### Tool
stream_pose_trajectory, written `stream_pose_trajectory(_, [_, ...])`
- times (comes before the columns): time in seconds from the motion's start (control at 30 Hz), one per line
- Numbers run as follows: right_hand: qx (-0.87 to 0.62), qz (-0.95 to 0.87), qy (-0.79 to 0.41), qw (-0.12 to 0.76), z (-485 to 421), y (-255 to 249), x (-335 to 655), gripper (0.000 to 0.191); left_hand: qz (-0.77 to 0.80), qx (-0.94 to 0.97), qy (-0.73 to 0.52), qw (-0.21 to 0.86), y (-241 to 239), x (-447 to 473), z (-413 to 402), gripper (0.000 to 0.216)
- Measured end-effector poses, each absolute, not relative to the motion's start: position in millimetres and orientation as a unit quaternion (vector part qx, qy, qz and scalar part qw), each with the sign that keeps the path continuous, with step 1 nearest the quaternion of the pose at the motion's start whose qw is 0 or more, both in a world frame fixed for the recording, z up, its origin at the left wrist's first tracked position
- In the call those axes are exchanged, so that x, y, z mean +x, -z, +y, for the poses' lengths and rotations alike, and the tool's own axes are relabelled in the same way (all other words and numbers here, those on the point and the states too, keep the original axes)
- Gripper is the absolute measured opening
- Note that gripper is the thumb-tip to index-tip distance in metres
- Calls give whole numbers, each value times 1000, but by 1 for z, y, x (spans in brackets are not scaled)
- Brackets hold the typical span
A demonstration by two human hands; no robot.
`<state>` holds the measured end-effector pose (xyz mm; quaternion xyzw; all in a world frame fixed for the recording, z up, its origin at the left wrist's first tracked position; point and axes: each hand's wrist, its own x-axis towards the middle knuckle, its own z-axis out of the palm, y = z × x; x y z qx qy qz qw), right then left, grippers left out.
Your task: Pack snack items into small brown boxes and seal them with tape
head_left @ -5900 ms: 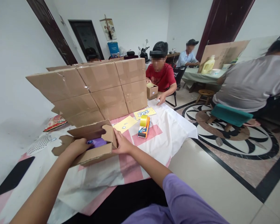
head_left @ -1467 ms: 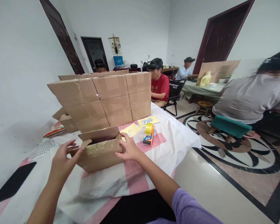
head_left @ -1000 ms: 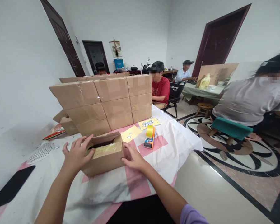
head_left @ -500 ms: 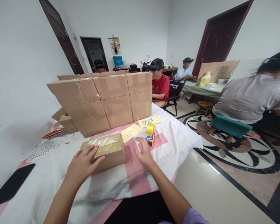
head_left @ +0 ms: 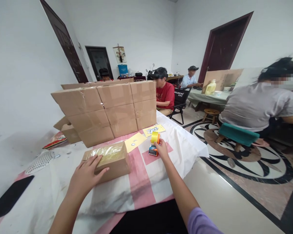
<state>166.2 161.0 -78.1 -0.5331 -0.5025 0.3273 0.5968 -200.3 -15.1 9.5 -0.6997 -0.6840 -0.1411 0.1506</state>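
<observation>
A small cardboard box lies before me on the cloth, clear yellowish tape shining across its top. My left hand rests on its left end, fingers stretched over the top and thumb out along the near side, so it is open. To the right of the box is a tape dispenser with a yellow roll on it. Closed on the dispenser's right side is my right hand; part of the fingers is hidden behind it.
Stacked cardboard boxes form a wall behind the small box. Yellow cards lie near the dispenser. A perforated white piece and a black panel are at left. A co-worker in red sits beyond the stack; another person sits at right.
My right hand has moved from open beside the tape dispenser to closed on it, and the dispenser has turned slightly. My left hand has stayed on the box. The view has shifted a little.
</observation>
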Motion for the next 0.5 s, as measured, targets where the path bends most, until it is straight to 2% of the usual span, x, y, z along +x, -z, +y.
stream_pose_trajectory(0.13, [-539, -537, -318, 566, 162, 77, 167, 37, -679, -701, 152, 155, -11, -196, -18, 69])
stream_pose_trajectory(0.3, [-533, -565, -314, 546, 169, 67, 170, 40, -709, -673, 143, 153, -13, -193, -21, 85])
stream_pose_trajectory(0.5, [-478, -601, -310, 561, 153, 61, 165, 36, -707, -671, 138, 178, -10, -189, -22, 74])
